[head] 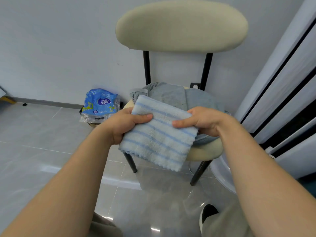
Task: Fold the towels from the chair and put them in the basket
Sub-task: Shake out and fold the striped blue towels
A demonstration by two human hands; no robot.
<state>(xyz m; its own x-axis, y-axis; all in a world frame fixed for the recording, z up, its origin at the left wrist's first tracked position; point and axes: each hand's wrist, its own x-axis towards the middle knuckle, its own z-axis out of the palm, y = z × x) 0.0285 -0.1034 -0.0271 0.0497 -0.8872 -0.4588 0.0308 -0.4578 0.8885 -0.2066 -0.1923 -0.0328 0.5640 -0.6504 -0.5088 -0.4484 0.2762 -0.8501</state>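
Apparently folded striped towel (159,137) above grey towels (171,97) on chair (181,26).

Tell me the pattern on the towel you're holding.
Pale blue-white with darker blue stripes, on the striped towel; head view.

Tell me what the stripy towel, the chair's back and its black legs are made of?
The pale blue-and-white striped towel looks like soft plush microfibre or fleece: it has a fuzzy pile and a scalloped edge. The cream oval chair back seems to be padded fabric, matte with a faint weave. The thin black chair legs are probably painted metal: they are slim, smooth tubes.
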